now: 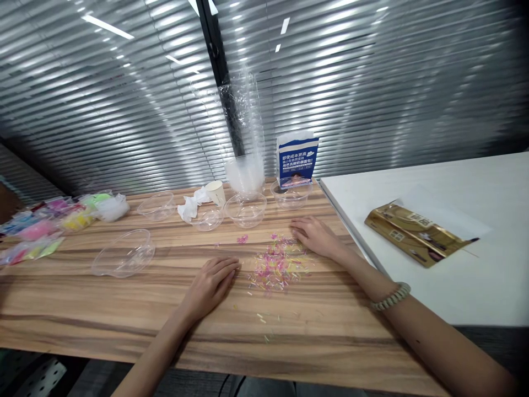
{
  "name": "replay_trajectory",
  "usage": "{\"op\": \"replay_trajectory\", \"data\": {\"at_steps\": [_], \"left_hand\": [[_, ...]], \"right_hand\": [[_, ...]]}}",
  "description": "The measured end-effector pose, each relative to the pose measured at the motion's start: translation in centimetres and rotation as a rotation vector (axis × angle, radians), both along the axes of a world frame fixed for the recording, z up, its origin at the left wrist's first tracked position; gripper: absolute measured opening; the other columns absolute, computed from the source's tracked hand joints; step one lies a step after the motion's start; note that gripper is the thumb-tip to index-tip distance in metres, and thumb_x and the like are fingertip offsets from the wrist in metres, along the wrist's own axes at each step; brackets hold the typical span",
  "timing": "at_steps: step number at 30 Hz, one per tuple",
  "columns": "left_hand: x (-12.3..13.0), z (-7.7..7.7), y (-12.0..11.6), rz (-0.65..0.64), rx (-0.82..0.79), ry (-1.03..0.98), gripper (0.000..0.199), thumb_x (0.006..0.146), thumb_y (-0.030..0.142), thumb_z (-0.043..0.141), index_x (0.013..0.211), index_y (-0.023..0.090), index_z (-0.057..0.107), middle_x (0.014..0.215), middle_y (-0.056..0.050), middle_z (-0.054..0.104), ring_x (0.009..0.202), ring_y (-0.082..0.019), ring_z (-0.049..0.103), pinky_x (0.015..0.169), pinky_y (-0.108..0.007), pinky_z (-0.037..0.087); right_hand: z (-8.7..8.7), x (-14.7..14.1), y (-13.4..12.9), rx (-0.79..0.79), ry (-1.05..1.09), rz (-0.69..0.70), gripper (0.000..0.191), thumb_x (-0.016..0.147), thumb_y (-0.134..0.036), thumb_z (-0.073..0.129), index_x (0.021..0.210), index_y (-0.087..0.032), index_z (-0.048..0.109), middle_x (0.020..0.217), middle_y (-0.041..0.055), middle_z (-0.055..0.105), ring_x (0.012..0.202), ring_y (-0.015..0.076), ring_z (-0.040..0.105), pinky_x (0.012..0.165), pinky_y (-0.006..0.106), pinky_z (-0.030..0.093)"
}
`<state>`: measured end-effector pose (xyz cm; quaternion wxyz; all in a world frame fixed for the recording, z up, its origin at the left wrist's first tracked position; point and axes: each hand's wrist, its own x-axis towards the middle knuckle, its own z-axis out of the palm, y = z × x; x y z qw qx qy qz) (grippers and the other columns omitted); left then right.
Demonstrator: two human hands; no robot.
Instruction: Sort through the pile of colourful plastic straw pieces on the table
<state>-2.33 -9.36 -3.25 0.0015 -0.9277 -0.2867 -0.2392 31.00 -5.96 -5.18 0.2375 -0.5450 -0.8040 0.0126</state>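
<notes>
A loose heap of small coloured bead-like bits [276,266], mostly pink and yellow, lies on the wooden table [124,309]. My left hand [212,285] rests palm down just left of the heap, its fingers stretched and slightly bent on the wood. On the heap's upper right edge, my right hand [316,234] lies low with fingers extended, close to the bits. Nothing shows in either hand, though both palms are hidden. Clear plastic bowls, one in the middle [246,210] and one at the right [291,193], stand behind the heap.
More clear containers [124,255] stand at left. A paper cup [215,193], crumpled tissue [190,208], stacked plastic cups [244,173] and a blue packet [298,160] line the back. Coloured bags [39,229] lie far left. A gold packet [421,231] lies on the adjoining white table [487,286].
</notes>
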Motion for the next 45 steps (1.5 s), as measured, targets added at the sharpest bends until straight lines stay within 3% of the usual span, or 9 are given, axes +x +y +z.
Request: {"op": "replay_trajectory", "data": {"at_steps": [45], "left_hand": [[0.29, 0.39, -0.16, -0.001, 0.010, -0.016, 0.025, 0.094, 0.018, 0.046, 0.113, 0.017, 0.060, 0.108, -0.009, 0.066, 0.101, -0.021, 0.059, 0.088, -0.038, 0.049]], "right_hand": [[0.17, 0.01, -0.18, 0.006, 0.018, 0.011, 0.025, 0.090, -0.018, 0.048, 0.106, -0.017, 0.068, 0.112, 0.0059, 0.067, 0.108, 0.0231, 0.056, 0.098, 0.035, 0.038]]}}
